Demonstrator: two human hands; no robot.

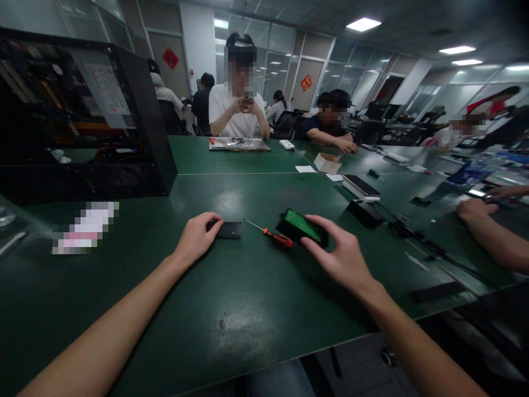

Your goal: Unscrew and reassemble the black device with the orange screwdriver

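Observation:
My left hand (200,232) rests on the green table with its fingers closed on the left end of a flat black cover (230,230). In my right hand (341,251) is a black case with a green circuit board (301,225) showing in its open face. It is tilted and appears to be just above the table, thumb on the near side and fingers on the far side. Between the hands lies a screwdriver (278,237) with a red and black handle, its shaft pointing up and left.
A large black computer case (142,121) stands at the left. Right of my hand are a black box (365,213), a white-edged device (361,187) and black cables (433,248). A small carton (328,163) sits farther back. A person's forearm (491,237) rests at the right.

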